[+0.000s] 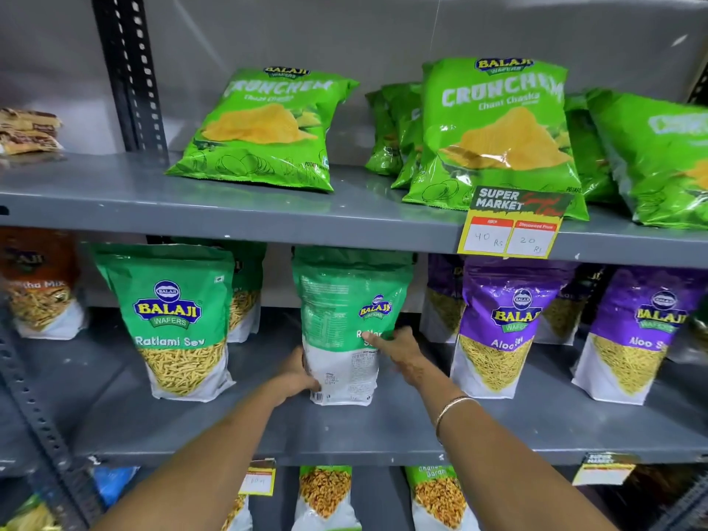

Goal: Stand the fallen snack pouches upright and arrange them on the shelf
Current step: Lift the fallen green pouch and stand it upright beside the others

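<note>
on the middle shelf (383,427), near its left end, a green ratlami sev pouch (180,323) stands upright close to the front edge, and further right, about the middle of the shelf, a second green pouch (346,327) stands upright, turned so that its printed back side shows. the left hand (297,371) holds this second pouch at its lower left edge with fingers curled around it, and the right hand (398,348) presses on its right side with fingers stretched flat against the face. toward the right end of the shelf, purple aloo sev pouches (502,331) stand upright in a row.
</note>
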A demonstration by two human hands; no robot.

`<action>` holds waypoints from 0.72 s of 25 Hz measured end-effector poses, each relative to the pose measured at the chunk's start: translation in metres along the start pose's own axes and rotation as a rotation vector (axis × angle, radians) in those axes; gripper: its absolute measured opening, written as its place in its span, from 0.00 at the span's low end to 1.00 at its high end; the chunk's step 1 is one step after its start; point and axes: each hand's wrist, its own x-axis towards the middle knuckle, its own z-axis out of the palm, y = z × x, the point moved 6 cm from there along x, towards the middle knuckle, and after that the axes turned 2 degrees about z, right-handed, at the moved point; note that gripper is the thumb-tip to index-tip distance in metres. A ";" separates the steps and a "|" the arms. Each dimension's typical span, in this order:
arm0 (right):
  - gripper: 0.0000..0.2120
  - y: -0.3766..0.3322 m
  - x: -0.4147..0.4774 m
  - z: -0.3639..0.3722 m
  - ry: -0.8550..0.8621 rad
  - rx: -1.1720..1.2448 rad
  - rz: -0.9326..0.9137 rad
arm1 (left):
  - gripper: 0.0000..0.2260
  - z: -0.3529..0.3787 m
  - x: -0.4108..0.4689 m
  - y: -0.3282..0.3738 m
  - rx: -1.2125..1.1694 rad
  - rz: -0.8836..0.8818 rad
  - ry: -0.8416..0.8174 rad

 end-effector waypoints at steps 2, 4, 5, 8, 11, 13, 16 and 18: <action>0.28 0.016 -0.010 0.007 -0.159 -0.026 0.218 | 0.25 -0.002 -0.002 -0.002 0.047 -0.006 -0.043; 0.29 0.022 -0.011 0.015 -0.243 -0.011 0.267 | 0.18 -0.006 -0.006 -0.002 0.019 -0.040 -0.052; 0.28 0.022 -0.009 0.016 -0.239 0.034 0.265 | 0.17 -0.008 -0.009 -0.001 -0.005 -0.063 -0.053; 0.10 0.020 -0.007 0.019 -0.185 0.215 0.206 | 0.19 -0.007 -0.016 -0.001 -0.038 -0.136 -0.080; 0.06 0.024 -0.003 0.019 -0.200 0.146 0.137 | 0.20 0.001 -0.020 -0.001 -0.011 -0.140 -0.141; 0.23 0.026 -0.003 0.020 -0.258 0.076 0.118 | 0.16 0.003 -0.017 -0.001 0.016 -0.091 -0.118; 0.38 0.025 -0.006 0.023 -0.342 -0.081 0.048 | 0.24 0.002 -0.007 -0.002 0.074 0.017 -0.089; 0.43 0.027 -0.003 0.027 -0.334 -0.158 -0.006 | 0.31 0.004 -0.008 0.003 0.040 0.054 -0.102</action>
